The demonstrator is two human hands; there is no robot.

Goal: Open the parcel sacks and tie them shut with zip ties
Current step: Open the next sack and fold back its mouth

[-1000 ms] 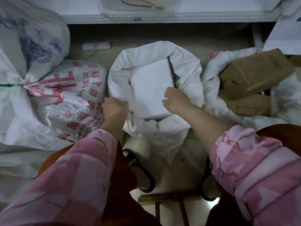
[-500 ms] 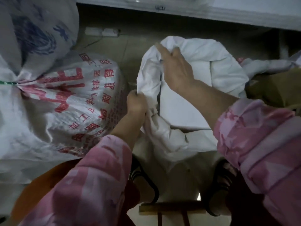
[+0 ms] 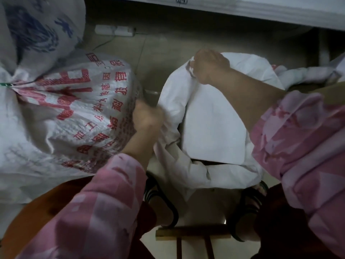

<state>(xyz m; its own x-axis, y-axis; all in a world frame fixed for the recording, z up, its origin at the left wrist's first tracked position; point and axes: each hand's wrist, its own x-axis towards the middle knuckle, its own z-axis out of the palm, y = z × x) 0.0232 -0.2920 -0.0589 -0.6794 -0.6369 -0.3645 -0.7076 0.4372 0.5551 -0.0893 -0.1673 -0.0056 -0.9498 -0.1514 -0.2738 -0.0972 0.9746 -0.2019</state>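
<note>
A plain white parcel sack stands open on the floor between my feet, with a flat white parcel showing inside its mouth. My left hand grips the sack's rim on the near left side. My right hand grips the far edge of the rim, bunching the fabric. To the left lies a filled white sack with red print, its neck gathered and bound by a green tie.
Behind the red-print sack stands a sack with blue print. A white power strip lies on the floor at the back. A white shelf edge runs across the top. More white sacks lie at the right. A wooden stool is below me.
My right hand has moved from the near rim to the far rim and closed on it. My left hand keeps its hold on the left rim. The view has shifted left.
</note>
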